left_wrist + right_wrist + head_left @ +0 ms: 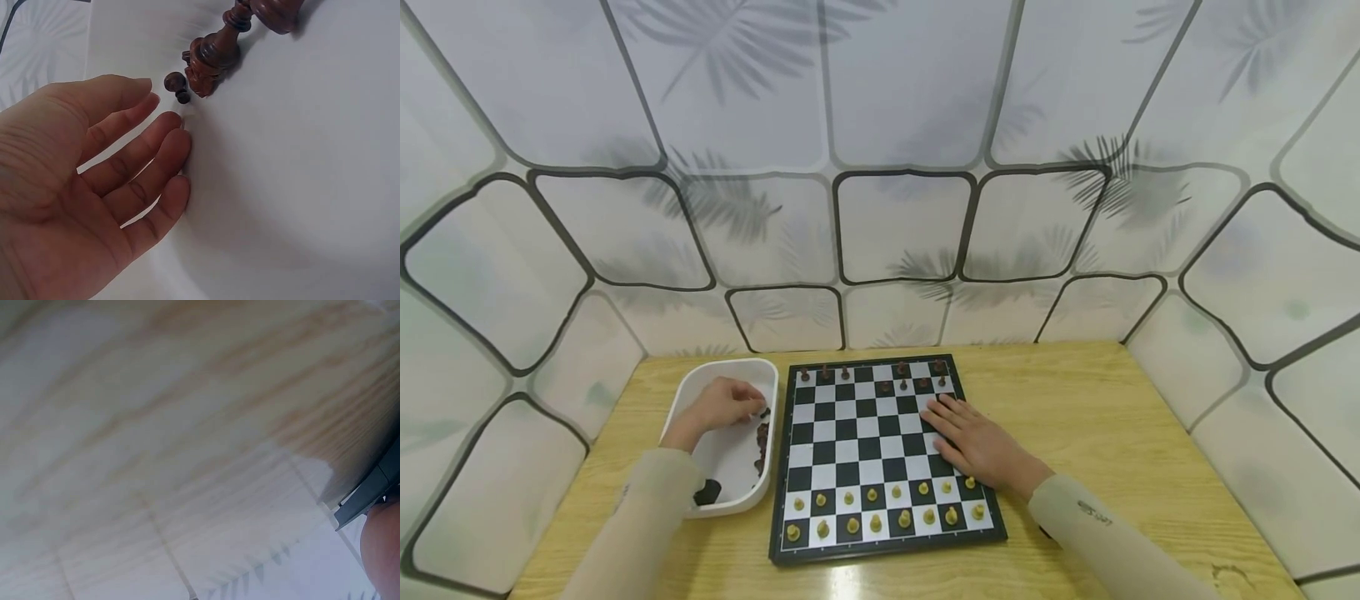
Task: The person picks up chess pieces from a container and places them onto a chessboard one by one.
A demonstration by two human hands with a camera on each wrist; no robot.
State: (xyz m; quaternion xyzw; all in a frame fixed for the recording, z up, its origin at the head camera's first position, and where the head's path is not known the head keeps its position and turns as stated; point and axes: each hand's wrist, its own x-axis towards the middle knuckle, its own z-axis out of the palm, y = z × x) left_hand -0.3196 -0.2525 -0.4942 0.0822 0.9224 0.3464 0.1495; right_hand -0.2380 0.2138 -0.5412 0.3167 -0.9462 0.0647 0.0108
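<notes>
Yellow pcs (876,523) at near end of chessbd (847,451); R hand (973,443) released, fingers extended, on its R side. L hand (722,406) loosely bent, released, near small dk pc (175,82) in white tray (726,457). Reddish pcs (902,367) at bd's far end.

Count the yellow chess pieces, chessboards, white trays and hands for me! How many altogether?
Yellow chess pieces: 16
Chessboard: 1
White tray: 1
Hands (left hand, right hand): 2
Total: 20
</notes>
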